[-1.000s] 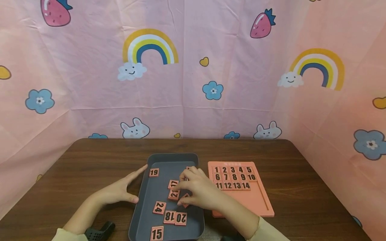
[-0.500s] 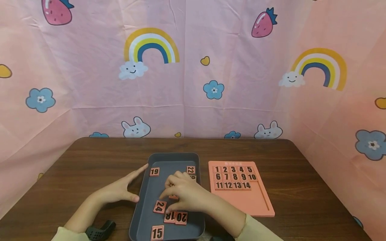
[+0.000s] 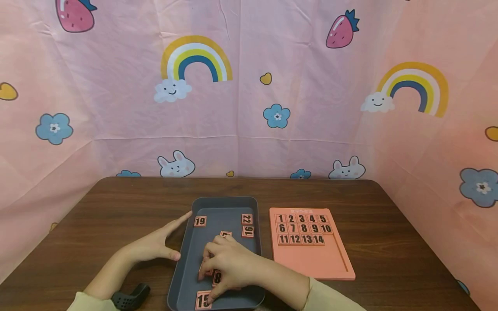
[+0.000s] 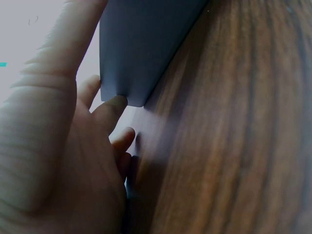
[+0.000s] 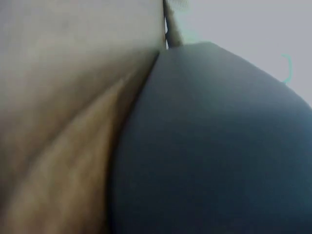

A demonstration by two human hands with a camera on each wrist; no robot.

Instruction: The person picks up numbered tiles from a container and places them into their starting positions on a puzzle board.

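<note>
Right hand (image 3: pixel 231 263): over the near half of the tray, fingers bent, a wide gap between thumb and forefinger, nothing visible in its grip; thumb tip at the right edge of tile 15 (image 3: pixel 201 300), contact uncertain.
Tile 15: flat by the tray's near left corner, partly covered by the thumb.
Tile showing an 8 (image 3: pixel 217 279): between thumb and forefinger, partly covered.
Further tile (image 3: pixel 209 272): under the forefinger, number hidden.
Tile with part of a 7 (image 3: pixel 226 234): just beyond the knuckles, partly covered.
Left hand (image 3: pixel 155 246): spread wide, thumb and forefinger at the tray's left edge, forefinger close to the far left corner.
Tray (image 3: pixel 218 216): dark grey, low-walled, rounded corners, long sides running toward the table's far edge.
Tile 19 (image 3: pixel 200 221): upright to view, near the tray's far left corner.
Tile 22 (image 3: pixel 247 219) and tile 16 (image 3: pixel 247 232): turned sideways, along the tray's right edge, toward the far corner.
Board (image 3: pixel 311 261): pink, right of the tray; tiles 1 to 14 in three rows from its far edge.
Black device (image 3: pixel 131 297): beside the left wrist.
Table (image 3: pixel 136 207): dark wood grain.
Cloth (image 3: pixel 128 108): pink, rainbow print, behind the table's far edge
</note>
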